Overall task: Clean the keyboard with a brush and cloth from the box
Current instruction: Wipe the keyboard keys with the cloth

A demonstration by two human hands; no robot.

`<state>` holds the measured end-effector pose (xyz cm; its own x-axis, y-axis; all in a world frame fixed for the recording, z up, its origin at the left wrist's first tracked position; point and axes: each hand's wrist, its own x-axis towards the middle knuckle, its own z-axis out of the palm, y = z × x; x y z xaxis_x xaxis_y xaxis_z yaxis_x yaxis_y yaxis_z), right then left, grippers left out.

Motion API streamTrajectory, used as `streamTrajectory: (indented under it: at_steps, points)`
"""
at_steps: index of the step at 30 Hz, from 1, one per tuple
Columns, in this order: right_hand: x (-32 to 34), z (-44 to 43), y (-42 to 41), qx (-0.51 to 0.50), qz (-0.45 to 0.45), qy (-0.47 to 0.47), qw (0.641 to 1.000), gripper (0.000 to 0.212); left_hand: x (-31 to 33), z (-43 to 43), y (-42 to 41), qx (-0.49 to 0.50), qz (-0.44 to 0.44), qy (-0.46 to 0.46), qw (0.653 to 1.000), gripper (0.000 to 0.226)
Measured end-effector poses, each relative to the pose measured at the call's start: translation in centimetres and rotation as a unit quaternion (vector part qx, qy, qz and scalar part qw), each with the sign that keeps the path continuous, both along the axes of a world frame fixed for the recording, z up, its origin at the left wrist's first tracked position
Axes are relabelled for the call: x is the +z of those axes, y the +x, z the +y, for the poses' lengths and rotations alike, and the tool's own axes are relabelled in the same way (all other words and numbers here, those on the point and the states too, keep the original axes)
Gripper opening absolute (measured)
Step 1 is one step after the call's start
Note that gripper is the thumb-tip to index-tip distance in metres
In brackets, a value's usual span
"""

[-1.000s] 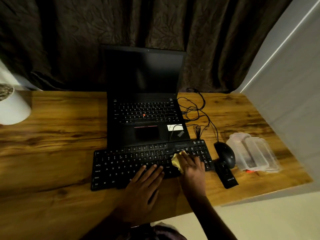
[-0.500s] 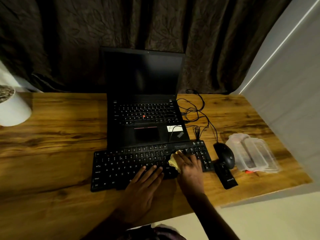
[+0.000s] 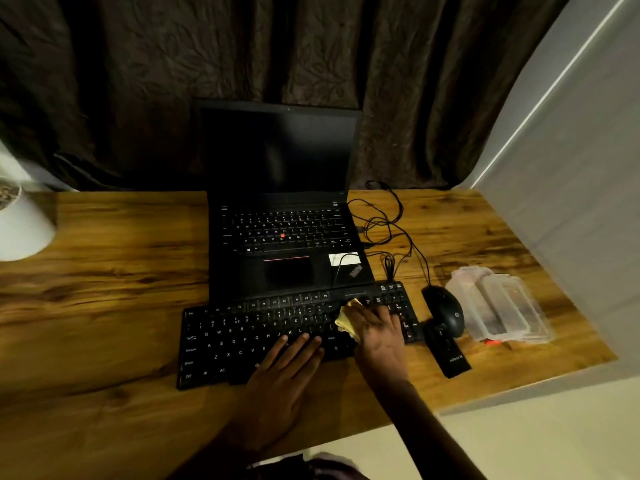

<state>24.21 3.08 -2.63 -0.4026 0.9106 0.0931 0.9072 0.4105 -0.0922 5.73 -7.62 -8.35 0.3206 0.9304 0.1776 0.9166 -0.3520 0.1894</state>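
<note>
A black external keyboard (image 3: 242, 337) lies on the wooden desk (image 3: 104, 289) in front of the laptop. My right hand (image 3: 381, 334) presses a small yellow cloth (image 3: 346, 320) flat onto the keys at the keyboard's right part, fingers spread over it. Flat on the lower middle keys rests my left hand (image 3: 287, 368), fingers straight. A clear plastic box (image 3: 498, 313) with its lid stands at the desk's right side. I see no brush; a small orange piece pokes out at the box's front edge.
An open black laptop (image 3: 284, 237) stands behind the keyboard, with tangled cables (image 3: 388, 226) to its right. A black mouse (image 3: 445, 310) and a flat black device (image 3: 448, 351) lie between keyboard and box. A white pot (image 3: 20, 226) stands far left. A grey wall borders the right.
My right hand has slid the yellow cloth a little farther up across the right keys. My left hand has stayed where it was.
</note>
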Motion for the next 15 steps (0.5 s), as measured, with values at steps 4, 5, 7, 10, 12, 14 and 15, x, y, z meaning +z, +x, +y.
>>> streamTrajectory:
  at_steps: [4,5,7,10,12,14,15]
  points:
    - [0.2,0.7,1.4,-0.026,0.007,0.011,1.000,0.076,0.4,0.0,0.0,-0.001,-0.006,0.003,1.000,0.065]
    - [0.4,0.9,1.6,-0.042,0.013,0.013,0.999,0.075,0.4,0.0,0.0,0.001,-0.008,0.002,1.000,0.065]
    - [0.6,0.9,1.2,-0.057,0.010,0.019,0.998,0.076,0.2,0.0,0.0,0.000,-0.004,-0.002,1.000,0.067]
    - [0.4,0.4,0.0,-0.036,0.009,0.014,0.999,0.077,0.3,0.0,-0.1,-0.006,0.018,-0.006,1.000,0.071]
    - [0.1,0.1,-0.3,-0.016,0.022,0.011,1.000,0.075,0.5,0.0,-0.1,-0.006,0.016,0.000,1.000,0.067]
    - [0.1,0.1,0.0,0.000,0.018,0.020,1.000,0.074,0.6,-0.1,0.0,-0.003,0.006,0.006,1.000,0.065]
    - [0.1,0.2,0.4,-0.001,0.013,0.025,1.000,0.075,0.6,-0.1,0.0,-0.003,0.002,0.007,1.000,0.065]
